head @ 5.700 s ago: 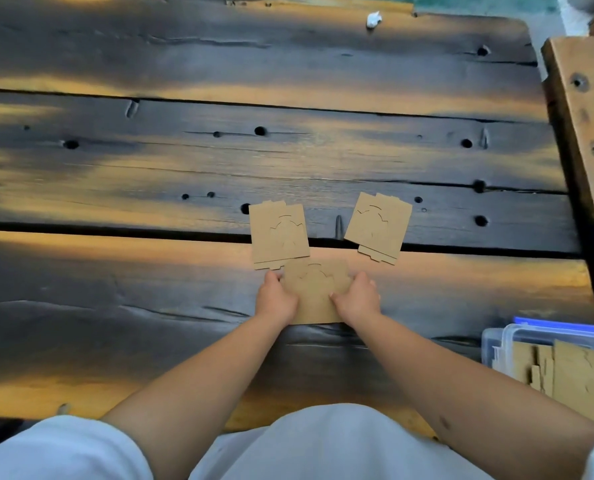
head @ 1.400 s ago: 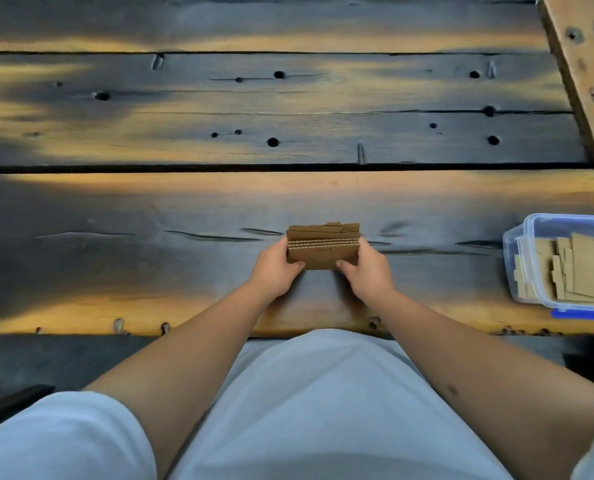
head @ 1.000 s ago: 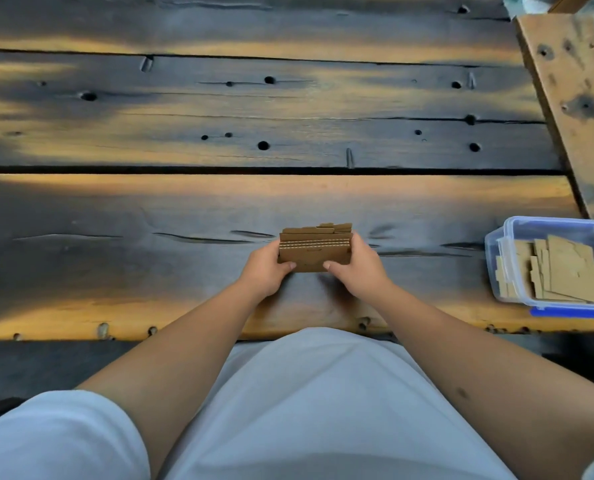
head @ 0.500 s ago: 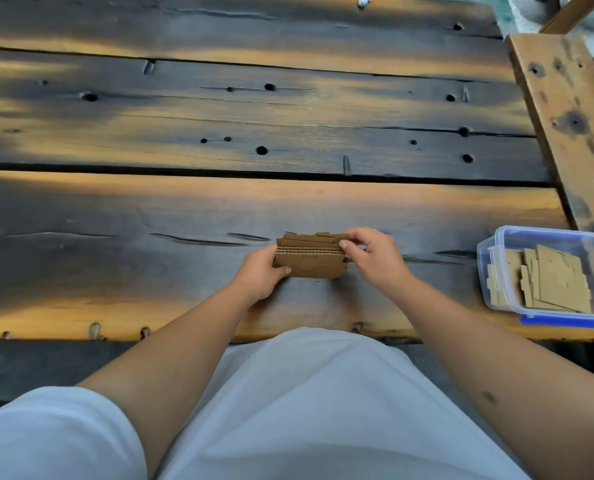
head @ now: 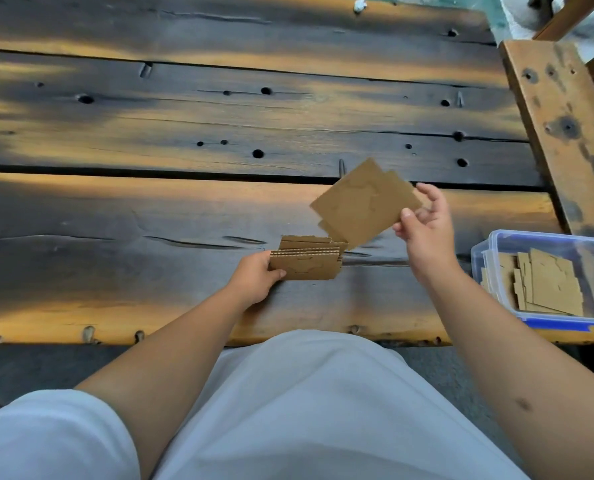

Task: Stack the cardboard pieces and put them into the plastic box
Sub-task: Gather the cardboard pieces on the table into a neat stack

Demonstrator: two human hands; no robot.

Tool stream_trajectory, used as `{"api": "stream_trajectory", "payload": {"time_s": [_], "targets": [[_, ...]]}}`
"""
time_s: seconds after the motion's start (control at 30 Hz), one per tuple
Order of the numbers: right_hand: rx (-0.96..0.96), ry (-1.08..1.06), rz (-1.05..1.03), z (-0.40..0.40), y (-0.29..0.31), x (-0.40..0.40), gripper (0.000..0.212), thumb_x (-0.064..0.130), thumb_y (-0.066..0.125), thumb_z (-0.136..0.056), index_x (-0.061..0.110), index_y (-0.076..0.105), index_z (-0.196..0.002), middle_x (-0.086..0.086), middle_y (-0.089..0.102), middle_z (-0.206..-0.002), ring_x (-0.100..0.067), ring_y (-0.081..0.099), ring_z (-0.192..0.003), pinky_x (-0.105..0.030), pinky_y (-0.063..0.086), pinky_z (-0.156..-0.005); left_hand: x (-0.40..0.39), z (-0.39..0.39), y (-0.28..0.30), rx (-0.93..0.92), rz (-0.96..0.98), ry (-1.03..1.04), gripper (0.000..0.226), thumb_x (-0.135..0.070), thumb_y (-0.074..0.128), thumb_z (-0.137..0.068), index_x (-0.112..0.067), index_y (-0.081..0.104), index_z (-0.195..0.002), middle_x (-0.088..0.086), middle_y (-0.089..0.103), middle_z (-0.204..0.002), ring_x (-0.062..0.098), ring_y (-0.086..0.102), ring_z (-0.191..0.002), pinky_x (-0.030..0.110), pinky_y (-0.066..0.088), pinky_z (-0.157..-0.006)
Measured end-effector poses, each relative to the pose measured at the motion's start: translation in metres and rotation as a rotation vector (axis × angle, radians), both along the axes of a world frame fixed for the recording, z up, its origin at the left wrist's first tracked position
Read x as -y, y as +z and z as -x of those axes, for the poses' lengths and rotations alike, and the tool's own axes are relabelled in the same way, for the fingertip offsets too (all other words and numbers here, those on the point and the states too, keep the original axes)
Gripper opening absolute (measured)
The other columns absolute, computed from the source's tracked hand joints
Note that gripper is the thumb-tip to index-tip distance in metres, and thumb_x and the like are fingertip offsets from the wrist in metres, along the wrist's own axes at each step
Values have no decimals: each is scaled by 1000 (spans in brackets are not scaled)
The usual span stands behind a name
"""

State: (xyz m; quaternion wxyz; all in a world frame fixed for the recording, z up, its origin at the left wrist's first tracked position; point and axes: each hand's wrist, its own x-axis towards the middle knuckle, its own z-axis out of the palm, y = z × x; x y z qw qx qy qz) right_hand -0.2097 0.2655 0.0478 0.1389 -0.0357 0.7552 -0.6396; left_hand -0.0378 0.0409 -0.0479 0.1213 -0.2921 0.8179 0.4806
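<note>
Gripping the cardboard stack (head: 305, 266) in left hand (head: 254, 279), right hand (head: 427, 226) pinching raised cardboard pieces (head: 363, 204) (tilted), plastic box (head: 489, 252) on counter (head: 115, 209).

the dark, weathered wooden plank bench (head: 150, 209) has a rough, matt grain, cracked along its length, pitted with round holes and worn to bare orange-brown in patches. the brown corrugated cardboard stack (head: 306, 263) is matt and dry, its fluted core showing along the upper edge. the loose flat brown cardboard pieces (head: 365, 202) have the same dull paper face, with faint die-cut lines. the clear plastic box with a blue rim (head: 545, 237) is smooth and slightly glossy, and more matt cardboard lies inside. the white cloth garment (head: 306, 410) looks soft and matt.
</note>
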Motion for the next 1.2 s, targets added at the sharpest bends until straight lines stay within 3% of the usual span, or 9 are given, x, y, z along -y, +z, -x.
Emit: {"api": "stream_trajectory", "payload": {"time_s": [0.13,0.23,0.33,0.53,0.7,0.8,0.9,1.07,1.2], "targets": [[44,-153,85,11,5,-26,35,-2,44,-95,29,49,-110,13,56,-69,-5,56,-59,-22,51,-65,2,2,3,7,-49,42,12,-18,65,-89,-27,65,-97,-7,70,-93,12,61,-86,25,43,-71],[166,-123,124,1,-5,-37,33,-8,39,-95,18,47,-114,2,52,-76,-8,57,-62,-21,51,-63,5,4,7,9,-19,70,18,-20,66,-88,-33,58,-81,-19,60,-74,2,54,-70,16,38,-56],[308,28,-34,-26,-29,-29,33,-8,37,-97,11,43,-123,-9,55,-87,-12,57,-69,-24,48,-65,5,5,8,11,13,76,26,-21,67,-88,-35,52,-71,-23,53,-66,-5,48,-63,13,31,-48],[574,-25,-144,-70,-79,12,24,2,45,-98,6,45,-122,-12,59,-101,-11,57,-75,-22,52,-71,3,2,5,-36,-21,66,20,-14,66,-87,-32,60,-95,-8,67,-96,13,58,-89,24,41,-76],[639,-30,-136,-85,-99,27,22,14,62,-93,8,53,-112,-9,67,-99,-17,64,-86,-36,54,-90,6,0,1,-41,-26,-30,30,-8,59,-89,-25,61,-113,-7,64,-115,12,54,-105,24,39,-86],[529,95,-402,-93,-102,35,28,26,66,-89,9,58,-110,-10,70,-103,-28,65,-98,-46,51,-94,6,-7,1,-58,-152,-8,47,-2,55,-82,-24,56,-124,-8,63,-122,9,55,-112,25,41,-92],[305,235,-749,-96,-99,40,36,36,68,-86,10,60,-109,-13,66,-111,-33,60,-104,-36,46,-84,0,-11,0,-89,-172,-3,43,-9,65,-81,-22,58,-121,-6,66,-115,10,60,-107,30,46,-95],[140,205,-634,-86,-85,39,76,22,76,-81,13,33,-144,-10,44,-141,-27,44,-129,-37,35,-105,-6,-6,2,-167,6,-122,30,-12,67,-85,-15,62,-115,3,66,-115,20,58,-108,34,44,-95],[86,410,-647,-75,-76,42,40,22,70,-86,11,50,-119,-10,64,-120,-30,57,-114,-42,46,-93,-3,-4,6,-164,4,-115,34,-11,66,-86,-15,60,-119,3,65,-118,21,57,-111,30,43,-95]]}}
